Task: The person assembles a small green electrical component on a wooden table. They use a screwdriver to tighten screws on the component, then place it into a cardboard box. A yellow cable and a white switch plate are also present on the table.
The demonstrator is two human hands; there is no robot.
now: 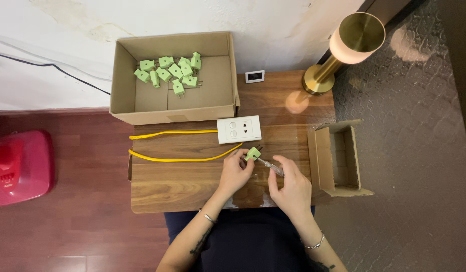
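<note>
On my brown wooden table (182,186), below the white wall socket (238,129), my left hand (235,171) pinches a green plastic plug (252,153); my right hand (291,185) grips a clear-handled screwdriver (271,166).

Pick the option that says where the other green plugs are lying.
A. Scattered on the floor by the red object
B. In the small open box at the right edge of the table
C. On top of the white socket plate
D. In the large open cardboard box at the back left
D: the loose green plugs lie clustered inside the large cardboard box, while the left hand holds a single plug over the table.
</note>
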